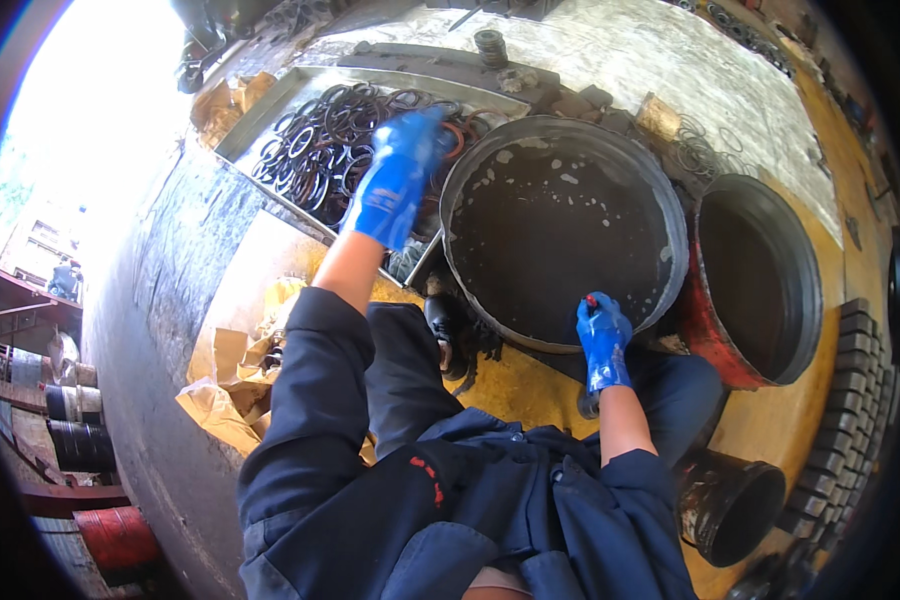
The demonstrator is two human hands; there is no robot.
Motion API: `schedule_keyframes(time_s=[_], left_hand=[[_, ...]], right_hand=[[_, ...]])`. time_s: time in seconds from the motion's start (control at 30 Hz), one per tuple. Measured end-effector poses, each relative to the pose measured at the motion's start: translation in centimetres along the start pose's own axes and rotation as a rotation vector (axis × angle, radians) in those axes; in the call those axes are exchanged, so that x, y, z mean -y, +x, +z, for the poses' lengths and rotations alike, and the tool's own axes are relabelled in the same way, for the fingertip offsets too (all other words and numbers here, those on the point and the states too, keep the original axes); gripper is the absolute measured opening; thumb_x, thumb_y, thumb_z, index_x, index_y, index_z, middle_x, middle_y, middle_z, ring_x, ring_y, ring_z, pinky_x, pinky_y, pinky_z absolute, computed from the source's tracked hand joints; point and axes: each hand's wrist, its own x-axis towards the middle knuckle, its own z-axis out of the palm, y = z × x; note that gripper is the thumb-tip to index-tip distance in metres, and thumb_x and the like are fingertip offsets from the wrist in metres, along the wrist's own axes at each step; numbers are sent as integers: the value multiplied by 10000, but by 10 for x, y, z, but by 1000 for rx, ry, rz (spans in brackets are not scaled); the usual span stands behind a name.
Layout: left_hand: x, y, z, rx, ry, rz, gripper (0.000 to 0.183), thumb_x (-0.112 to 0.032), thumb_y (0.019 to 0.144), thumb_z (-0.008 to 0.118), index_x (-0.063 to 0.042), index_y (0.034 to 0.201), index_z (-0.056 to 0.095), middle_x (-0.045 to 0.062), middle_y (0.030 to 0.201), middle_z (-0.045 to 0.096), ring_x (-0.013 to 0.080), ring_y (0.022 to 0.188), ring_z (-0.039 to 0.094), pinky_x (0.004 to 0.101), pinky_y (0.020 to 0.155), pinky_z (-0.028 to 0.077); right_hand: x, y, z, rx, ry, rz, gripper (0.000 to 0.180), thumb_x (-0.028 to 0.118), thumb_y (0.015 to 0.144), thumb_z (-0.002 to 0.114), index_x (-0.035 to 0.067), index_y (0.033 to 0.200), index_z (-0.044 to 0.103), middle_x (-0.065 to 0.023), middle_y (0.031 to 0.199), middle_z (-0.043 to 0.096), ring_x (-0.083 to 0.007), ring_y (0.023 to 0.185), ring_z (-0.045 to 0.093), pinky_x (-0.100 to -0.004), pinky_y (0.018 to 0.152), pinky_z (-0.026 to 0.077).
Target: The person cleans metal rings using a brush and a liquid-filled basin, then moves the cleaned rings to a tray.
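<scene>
My left hand [405, 169], in a blue rubber glove and blurred by motion, is over a shallow metal tray [270, 196] heaped with dark metal rings [307, 161]; whether it holds one I cannot tell. A reddish ring [454, 140] lies by its fingers. My right hand [604, 330], also blue-gloved, is closed around a small tool with a red end [591, 301], over the near rim of a large round metal basin [450, 225]. Dark liquid with pale patches of foam fills the basin. The rest of the tool is hidden.
A red cut-down drum [727, 352] stands right of the basin, a black bucket [742, 510] below it. Torn brown paper [221, 405] lies at the left. Stacked metal blocks [832, 420] line the right edge. Wire rings [697, 146] and coiled rings [491, 49] sit beyond the basin.
</scene>
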Motion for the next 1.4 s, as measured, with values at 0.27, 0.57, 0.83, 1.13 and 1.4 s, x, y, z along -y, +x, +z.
schedule_keyframes(time_s=[0.27, 0.57, 0.83, 1.13, 1.4], left_hand=[[-125, -80, 134, 390, -225, 249, 185, -251, 927, 635, -173, 1083, 697, 130, 1117, 735, 373, 1026, 702, 472, 843, 573], [-148, -82, 193, 576, -416, 84, 948, -484, 801, 839, -65, 1548, 431, 200, 1495, 554, 344, 1373, 550, 409, 1150, 442], [-167, -7, 284, 522, -447, 71, 1045, -479, 725, 891, -23, 1540, 421, 241, 1541, 488, 383, 1415, 491, 438, 1187, 396], [-201, 38, 341, 849, -1006, -3, 509, -136, 858, 760, 41, 1299, 576, 194, 1132, 722, 240, 993, 661, 406, 873, 538], [-228, 33, 348, 785, -657, 310, 424, -80, 873, 722, 24, 1273, 627, 139, 1089, 721, 226, 947, 652, 395, 824, 541]], right_hand=[[-9, -1, 3, -73, 42, -12, 175, 292, 918, 692, 156, 1020, 733, -128, 1031, 749, -358, 938, 726, -439, 825, 592], [8, 16, -11, 323, 6, 189, 150, 261, 949, 686, 154, 1047, 725, -103, 1131, 733, -314, 1049, 696, -386, 918, 547], [1, 13, -3, 284, 13, 134, 168, 230, 873, 773, 129, 998, 724, -119, 977, 733, -306, 883, 725, -403, 755, 581], [-10, 8, 10, 193, 64, 142, 153, 296, 817, 770, 164, 886, 804, -111, 862, 763, -308, 808, 753, -396, 696, 586], [-9, 23, 2, 390, -8, 250, 196, 314, 830, 754, 172, 954, 809, -88, 922, 780, -295, 857, 765, -414, 728, 585]])
